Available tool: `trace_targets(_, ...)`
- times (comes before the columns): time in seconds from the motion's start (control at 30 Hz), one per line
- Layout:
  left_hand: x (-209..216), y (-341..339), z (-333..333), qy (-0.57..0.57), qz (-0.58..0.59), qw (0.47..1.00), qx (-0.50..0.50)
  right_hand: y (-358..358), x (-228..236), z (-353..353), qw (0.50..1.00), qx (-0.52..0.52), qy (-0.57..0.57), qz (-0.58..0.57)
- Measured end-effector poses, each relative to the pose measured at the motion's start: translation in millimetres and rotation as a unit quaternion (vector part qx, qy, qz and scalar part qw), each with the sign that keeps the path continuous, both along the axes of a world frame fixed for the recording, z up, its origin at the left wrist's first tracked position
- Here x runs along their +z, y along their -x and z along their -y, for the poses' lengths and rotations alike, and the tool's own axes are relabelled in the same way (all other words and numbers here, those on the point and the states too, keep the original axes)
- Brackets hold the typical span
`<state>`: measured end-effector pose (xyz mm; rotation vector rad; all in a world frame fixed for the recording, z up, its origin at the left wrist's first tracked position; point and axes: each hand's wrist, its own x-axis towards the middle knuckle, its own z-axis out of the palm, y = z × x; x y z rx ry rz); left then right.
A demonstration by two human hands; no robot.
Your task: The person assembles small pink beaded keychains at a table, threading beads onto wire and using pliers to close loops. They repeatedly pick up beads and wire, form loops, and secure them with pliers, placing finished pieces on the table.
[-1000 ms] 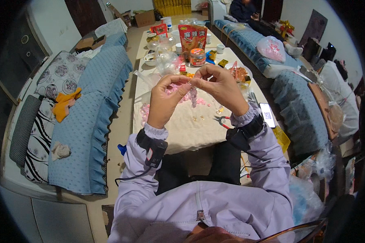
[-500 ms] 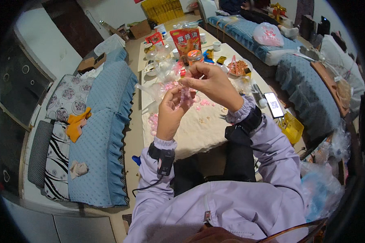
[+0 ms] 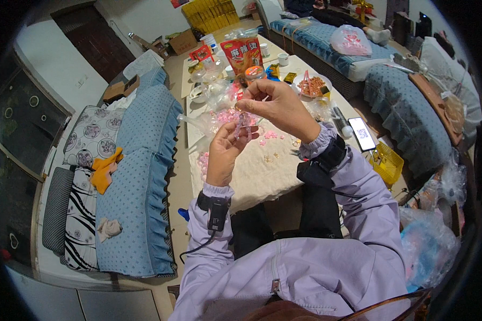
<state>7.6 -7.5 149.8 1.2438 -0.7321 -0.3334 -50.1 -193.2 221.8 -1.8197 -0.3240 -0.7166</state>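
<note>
My left hand is raised above the table and holds a small pink beaded piece between its fingertips. My right hand is just above and to the right of it, its fingers pinched at the top of the same pink piece. Both hands hover over a long table with a cream cloth. Loose pink beads lie scattered on the cloth under the hands, and more sit in a clear plastic bag behind them.
A phone lies at the table's right edge, pliers near my right wrist. Snack bags, jars, cups and a bowl of red items crowd the far end. Blue sofas flank the table; a yellow basket stands at the right.
My head has tilted, so the view shifted. Both hands stay together on the pink piece, with the right hand now raised a little higher above the left.
</note>
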Motion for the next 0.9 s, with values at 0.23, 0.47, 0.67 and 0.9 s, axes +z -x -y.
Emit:
trace_targets(0.23,-5,-2,-3,0.019,-0.005,1.000,0.017,-1,2,0,1.000,-0.005,0.009,-0.004)
trace_targets(0.47,1,-11,-5,0.066,-0.043,0.996,-0.049,0,2,-1,0.997,0.053,-0.042,-0.046)
trace_targets(0.67,4,-7,4,0.083,-0.010,0.996,-0.035,0,1,0,0.993,0.081,-0.055,-0.061)
trace_targets(0.9,-2,-13,5,0.082,0.015,0.996,-0.026,-3,-3,-1,0.998,0.048,-0.028,-0.030)
